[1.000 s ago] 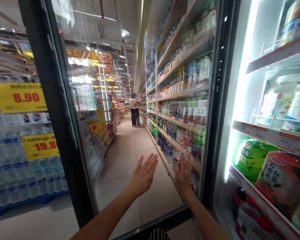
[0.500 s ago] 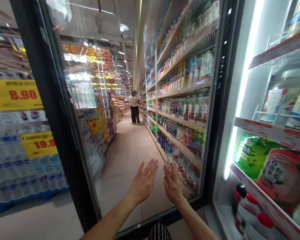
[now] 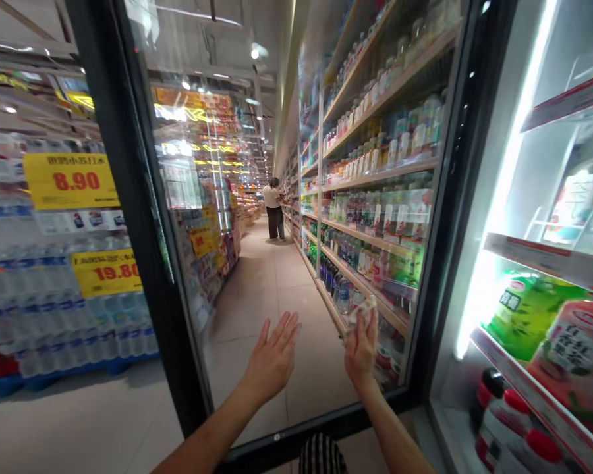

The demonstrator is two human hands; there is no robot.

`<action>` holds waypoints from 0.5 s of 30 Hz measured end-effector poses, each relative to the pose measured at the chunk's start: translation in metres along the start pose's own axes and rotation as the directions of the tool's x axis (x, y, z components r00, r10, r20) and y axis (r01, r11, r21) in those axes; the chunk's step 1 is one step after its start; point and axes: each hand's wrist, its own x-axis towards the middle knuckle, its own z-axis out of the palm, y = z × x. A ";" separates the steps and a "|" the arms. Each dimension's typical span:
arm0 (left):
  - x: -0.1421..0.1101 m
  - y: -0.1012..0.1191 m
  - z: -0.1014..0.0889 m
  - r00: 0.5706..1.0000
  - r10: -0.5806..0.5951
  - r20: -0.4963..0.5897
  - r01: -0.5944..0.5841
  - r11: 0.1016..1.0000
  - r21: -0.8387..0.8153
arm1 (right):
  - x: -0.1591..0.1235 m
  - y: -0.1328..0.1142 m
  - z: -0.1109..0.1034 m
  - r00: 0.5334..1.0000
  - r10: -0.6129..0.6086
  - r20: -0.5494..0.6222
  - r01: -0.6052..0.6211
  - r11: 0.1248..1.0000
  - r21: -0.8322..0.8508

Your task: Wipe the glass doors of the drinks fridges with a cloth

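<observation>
Door (image 3: 141,217), black-framed and glazed, stands in front of the person. Left hand (image 3: 271,362): positioned left of the pane's centre line, above the door's bottom edge. Its fingers are extended, slightly spread, with the palm facing the glass; it holds nothing. Contact between palm and pane cannot be confirmed. Right hand (image 3: 360,349): positioned right of the centre line, above the door's lower right corner. Its fingers point upward, set close together over a pale cloth (image 3: 369,307), which they have hold of. The cloth lies at the fingertips, on the side toward the glass, nearer to the door's right edge than to its left; its folds are too blurred to trace.

Cabinet to the right: a bright light strip (image 3: 507,191) runs along its left edge. On the lower shelf, a green pouch (image 3: 534,322) occupies the left end; a pink pouch (image 3: 570,359) stands just beside it, near the front edge. Below that shelf, red-capped bottles (image 3: 504,421) stand near the cabinet's lower left corner.

Beyond the door's left edge, stacked bottled drinks (image 3: 54,322) carry two yellow price signs (image 3: 69,181), reading 8.90 and 19.80. Visible in the glass: stocked drink shelves (image 3: 380,217) and, well apart from the hands, another person (image 3: 273,207) in a pale top.
</observation>
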 end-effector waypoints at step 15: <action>0.016 -0.030 -0.030 0.983 -0.179 -0.031 0.178 0.983 -0.032 | 0.054 -0.037 0.011 0.996 -0.067 -0.064 0.072 0.994 0.083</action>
